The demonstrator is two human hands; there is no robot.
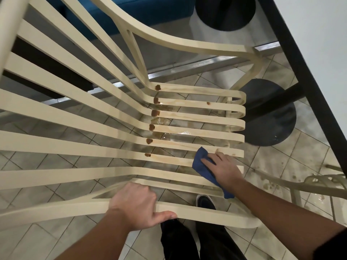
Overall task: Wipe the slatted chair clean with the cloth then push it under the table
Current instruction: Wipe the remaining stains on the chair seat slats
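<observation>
Closest to me, my left hand (138,205) is wrapped around the near armrest (206,212) of the cream slatted chair (116,117), fingers curled over the top and thumb tucked along its near edge. My dark trousers (180,239) and one dark shoe (205,202) show through the gap below it.

A bit further out, my right hand (222,168) is lying flat, fingers spread, pressing the blue cloth (203,167) down on the seat slats nearest me, close to the front edge of the seat. One end of the cloth hangs down between the slats.

Past that, the seat is still pretty grim: a row of brown blobs (152,127) sits right where the seat bends up into the backrest, with pale brown streaks running forward along the slats. The tile floor (56,241) underneath has brownish splashes too.

Beyond the chair's front edge is the round black table base (270,119), and the white table (323,34) with its dark edge runs along the right side.
</observation>
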